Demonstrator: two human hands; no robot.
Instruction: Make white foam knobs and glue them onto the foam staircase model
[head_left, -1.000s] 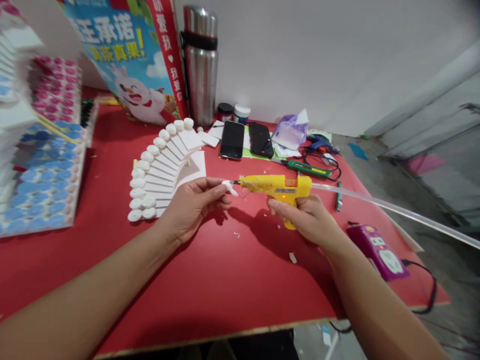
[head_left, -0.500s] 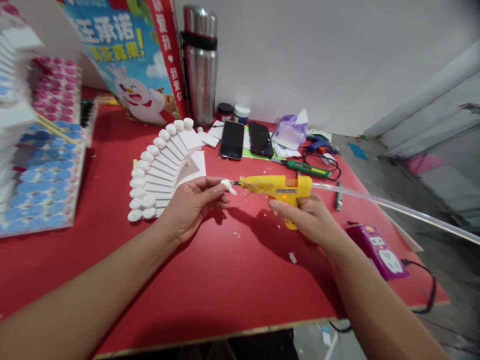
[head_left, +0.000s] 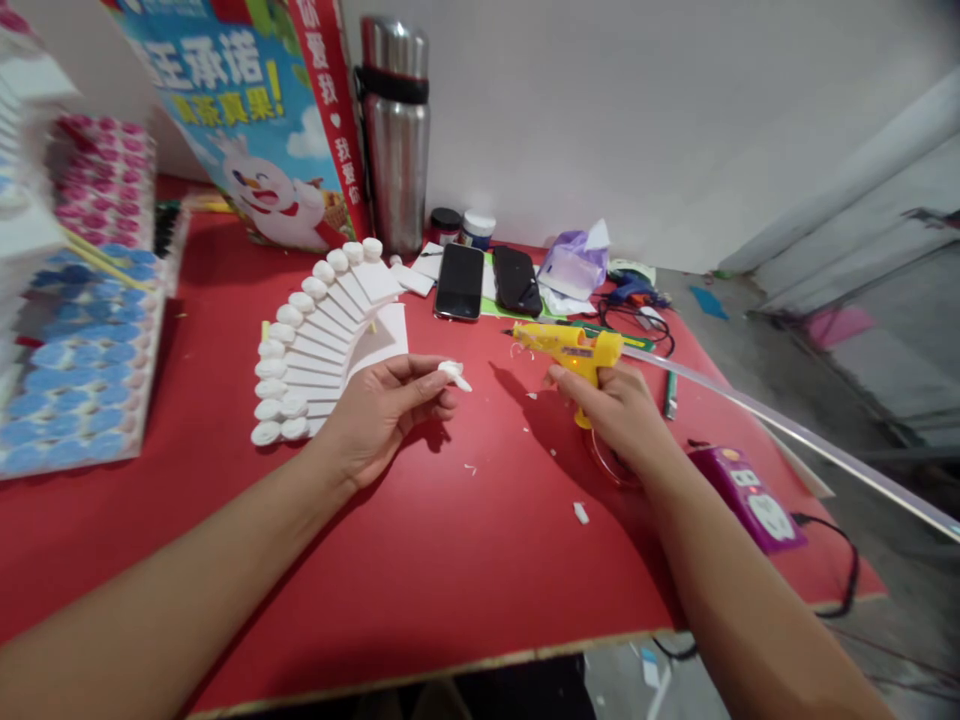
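Note:
Between the thumb and fingers of my left hand (head_left: 397, 405) is a small white piece (head_left: 454, 373), perhaps rolled paper or fabric, with a loose end hanging to the right. My right hand (head_left: 626, 405) grips a yellow hot glue gun (head_left: 574, 347), its nozzle pointing left and apart from the white piece. A long clear glue stick (head_left: 757, 408) runs out of the gun's back to the right. Beside my left hand lies a fan-shaped white cardboard piece (head_left: 330, 345) with white round rolls along its outer edge.
The red table (head_left: 420, 570) carries white scraps. Behind stand a steel flask (head_left: 397, 160), a printed bag (head_left: 255, 130), two small jars, two phones and a purple tissue pack (head_left: 574, 265). Blue and pink rolls (head_left: 71, 380) fill the left. A purple power strip (head_left: 750, 497) lies right.
The glue gun has moved away to the right from the white piece, its nozzle now slightly raised. My left hand still holds the piece in nearly the same place.

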